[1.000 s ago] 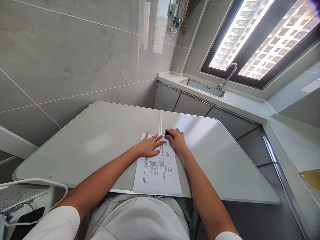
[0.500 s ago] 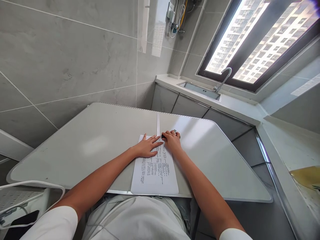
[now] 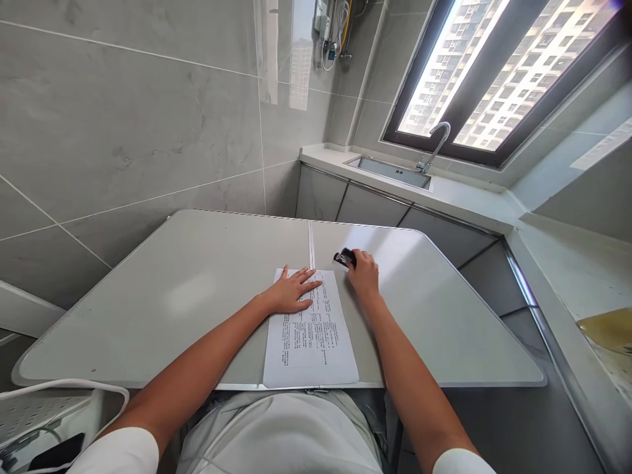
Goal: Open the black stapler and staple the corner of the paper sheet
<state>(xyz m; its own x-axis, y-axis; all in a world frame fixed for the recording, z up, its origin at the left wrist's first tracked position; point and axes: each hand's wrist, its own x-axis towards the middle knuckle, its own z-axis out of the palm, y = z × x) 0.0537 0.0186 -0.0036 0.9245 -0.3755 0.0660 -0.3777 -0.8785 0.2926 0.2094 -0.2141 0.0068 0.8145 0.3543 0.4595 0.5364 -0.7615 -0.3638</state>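
Note:
A white sheet of printed paper [image 3: 311,359] lies on the pale table [image 3: 162,296] in front of me, its short edge at the table's near side. My left hand [image 3: 292,291] rests flat on the upper part of the paper with fingers spread. Just right of the paper's far corner, my right hand [image 3: 364,273] grips a small black stapler [image 3: 345,257], which points left. The stapler is apart from the paper. Whether more sheets lie beneath the top one, I cannot tell.
A seam [image 3: 311,240] crosses the table beyond the paper. Behind stand a counter with a sink [image 3: 390,172] and a faucet [image 3: 437,148], below a window. At lower left is a white perforated rack [image 3: 44,411] with a cable. A yellowish object [image 3: 609,330] lies on the right counter.
My right hand has moved right with the stapler, away from the paper's far corner. My left hand stays flat on the paper. The view has shifted slightly.

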